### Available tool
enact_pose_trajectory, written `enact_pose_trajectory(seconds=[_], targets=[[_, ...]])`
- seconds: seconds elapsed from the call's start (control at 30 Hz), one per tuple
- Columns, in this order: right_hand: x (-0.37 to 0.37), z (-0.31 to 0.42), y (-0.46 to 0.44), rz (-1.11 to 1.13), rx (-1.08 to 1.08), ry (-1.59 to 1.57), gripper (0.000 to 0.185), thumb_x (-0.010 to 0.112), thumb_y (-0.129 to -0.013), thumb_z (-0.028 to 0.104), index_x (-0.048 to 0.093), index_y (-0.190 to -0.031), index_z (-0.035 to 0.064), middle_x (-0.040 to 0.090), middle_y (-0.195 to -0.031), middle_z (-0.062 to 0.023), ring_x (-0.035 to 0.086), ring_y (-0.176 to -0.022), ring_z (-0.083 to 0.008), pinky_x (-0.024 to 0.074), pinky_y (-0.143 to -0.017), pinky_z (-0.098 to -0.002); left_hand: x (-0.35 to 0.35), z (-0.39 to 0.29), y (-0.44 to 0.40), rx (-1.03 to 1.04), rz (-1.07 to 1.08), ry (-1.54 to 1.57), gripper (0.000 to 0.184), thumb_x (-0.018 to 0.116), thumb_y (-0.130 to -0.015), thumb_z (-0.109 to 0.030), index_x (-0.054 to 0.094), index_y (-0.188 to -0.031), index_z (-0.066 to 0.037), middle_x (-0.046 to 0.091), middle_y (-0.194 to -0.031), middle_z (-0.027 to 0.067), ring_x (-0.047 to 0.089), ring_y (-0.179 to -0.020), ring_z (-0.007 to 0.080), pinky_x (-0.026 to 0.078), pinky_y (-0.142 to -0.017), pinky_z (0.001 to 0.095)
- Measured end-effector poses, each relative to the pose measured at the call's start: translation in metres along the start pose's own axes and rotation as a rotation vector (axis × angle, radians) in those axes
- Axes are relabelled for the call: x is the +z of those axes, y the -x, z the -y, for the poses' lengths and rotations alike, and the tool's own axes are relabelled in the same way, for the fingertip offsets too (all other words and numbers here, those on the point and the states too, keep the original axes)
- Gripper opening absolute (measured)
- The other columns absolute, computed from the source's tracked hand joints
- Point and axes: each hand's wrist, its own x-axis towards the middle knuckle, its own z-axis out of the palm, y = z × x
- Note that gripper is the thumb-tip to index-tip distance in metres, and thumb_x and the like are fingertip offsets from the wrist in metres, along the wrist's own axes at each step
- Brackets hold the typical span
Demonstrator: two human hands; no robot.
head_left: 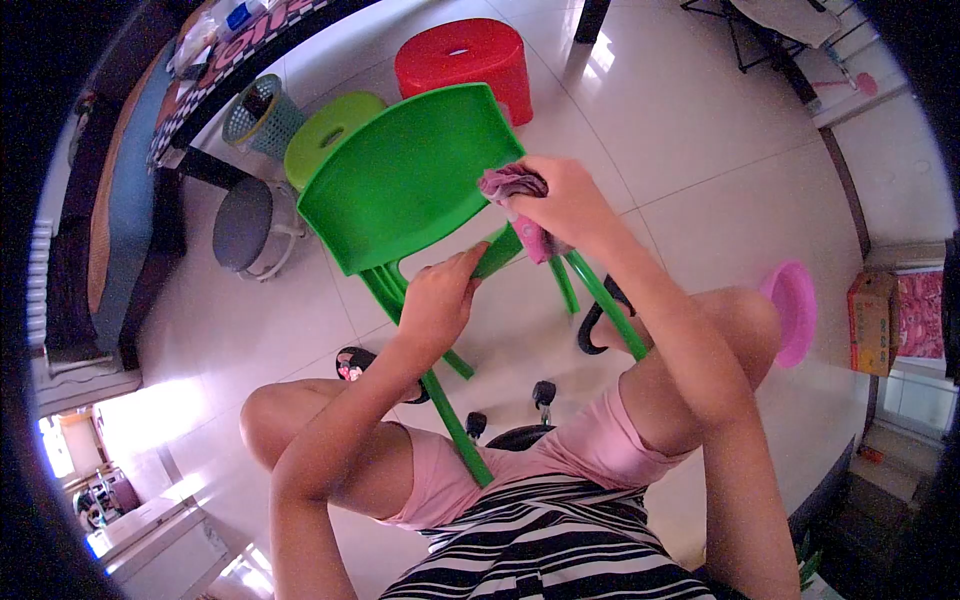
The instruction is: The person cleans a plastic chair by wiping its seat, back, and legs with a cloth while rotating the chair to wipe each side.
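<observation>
A small green plastic chair (pixel 415 170) is tipped over in front of the person, two of its legs reaching back toward the lap. My left hand (pixel 440 300) is closed on the chair's edge below the broad green panel. In my right hand (pixel 570 205) is a bunched pink and purple cloth (pixel 518 195), held against the chair's right side, with part of it hanging beside a leg. The fingertips under the cloth are hidden.
Behind the chair stand a red stool (pixel 465 62) and a light green stool (pixel 325 130). A mesh basket (pixel 262 115) and grey round stool (pixel 243 225) are at left. At right lie a pink basin (pixel 790 315) and a cardboard box (pixel 872 322).
</observation>
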Motion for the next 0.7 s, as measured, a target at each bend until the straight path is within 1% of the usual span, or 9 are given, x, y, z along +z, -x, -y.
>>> enact_pose_trajectory(seconds=[0.03, 0.1, 0.13, 0.2, 0.3, 0.4, 0.63, 0.7], targets=[[0.004, -0.001, 0.0, -0.016, -0.036, 0.015, 0.031, 0.066, -0.074, 0.023, 0.065, -0.099, 0.0038, 0.065, -0.08, -0.0171, 0.063, -0.072, -0.0288, 0.0487, -0.069, -0.0365, 0.0, -0.001, 0.0, -0.012, 0.01, -0.004, 0.047, 0.056, -0.085, -0.01, 0.045, -0.131, -0.006, 0.059, -0.114, 0.02, 0.057, -0.102, 0.0384, 0.045, -0.086, 0.046], [0.014, -0.003, 0.0, -0.064, -0.035, 0.103, 0.03, 0.067, -0.073, 0.023, 0.065, -0.097, 0.0043, 0.065, -0.08, -0.0173, 0.063, -0.073, -0.0311, 0.0486, -0.068, -0.0377, -0.002, -0.003, -0.001, -0.037, 0.028, -0.01, 0.047, 0.056, -0.085, -0.008, 0.046, -0.13, -0.006, 0.059, -0.113, 0.0206, 0.057, -0.101, 0.0391, 0.046, -0.085, 0.0467], [0.016, -0.005, 0.001, -0.088, -0.036, 0.148, 0.029, 0.067, -0.073, 0.023, 0.065, -0.096, 0.0045, 0.065, -0.079, -0.0174, 0.063, -0.073, -0.0322, 0.0486, -0.068, -0.0384, 0.001, -0.002, -0.001, 0.004, -0.022, -0.011, 0.046, 0.056, -0.083, -0.007, 0.047, -0.128, -0.005, 0.06, -0.108, 0.0198, 0.058, -0.097, 0.0384, 0.046, -0.082, 0.0468], [0.017, -0.006, 0.003, -0.092, -0.035, 0.136, 0.029, 0.067, -0.073, 0.023, 0.064, -0.096, 0.005, 0.065, -0.08, -0.0174, 0.063, -0.074, -0.0335, 0.0486, -0.068, -0.0392, 0.005, 0.002, 0.0, 0.079, -0.121, -0.013, 0.045, 0.056, -0.08, -0.005, 0.049, -0.124, -0.003, 0.062, -0.1, 0.0183, 0.06, -0.089, 0.037, 0.046, -0.076, 0.0469], [0.013, -0.004, 0.003, -0.066, -0.004, 0.134, 0.029, 0.067, -0.071, 0.022, 0.064, -0.095, 0.0056, 0.065, -0.08, -0.0169, 0.063, -0.075, -0.0338, 0.0486, -0.069, -0.0395, 0.003, 0.003, 0.0, 0.012, -0.02, 0.017, 0.046, 0.055, -0.084, -0.006, 0.046, -0.129, -0.006, 0.06, -0.112, 0.021, 0.057, -0.1, 0.0401, 0.046, -0.085, 0.047], [0.01, -0.002, 0.005, -0.046, 0.026, 0.149, 0.03, 0.067, -0.07, 0.021, 0.063, -0.095, 0.0054, 0.065, -0.08, -0.0167, 0.063, -0.076, -0.0335, 0.0486, -0.069, -0.0395, 0.006, 0.004, 0.001, 0.074, -0.101, -0.01, 0.045, 0.056, -0.081, -0.005, 0.048, -0.125, -0.004, 0.062, -0.103, 0.0179, 0.06, -0.093, 0.0363, 0.046, -0.078, 0.0464], [0.008, -0.001, 0.01, -0.012, 0.049, 0.203, 0.031, 0.07, -0.067, 0.021, 0.064, -0.094, 0.005, 0.065, -0.083, -0.0166, 0.064, -0.077, -0.034, 0.0493, -0.071, -0.0399, 0.007, 0.005, 0.001, 0.087, -0.102, -0.057, 0.045, 0.056, -0.082, -0.006, 0.046, -0.126, -0.004, 0.061, -0.104, 0.0179, 0.06, -0.094, 0.0356, 0.046, -0.079, 0.0459], [0.008, -0.002, 0.011, 0.011, 0.064, 0.232, 0.032, 0.07, -0.068, 0.027, 0.064, -0.092, 0.0066, 0.065, -0.085, -0.0168, 0.063, -0.082, -0.0353, 0.0499, -0.074, -0.0441, 0.007, 0.005, 0.001, 0.099, -0.112, -0.052, 0.045, 0.055, -0.082, -0.005, 0.046, -0.125, -0.004, 0.061, -0.104, 0.018, 0.06, -0.094, 0.0357, 0.046, -0.079, 0.046]])
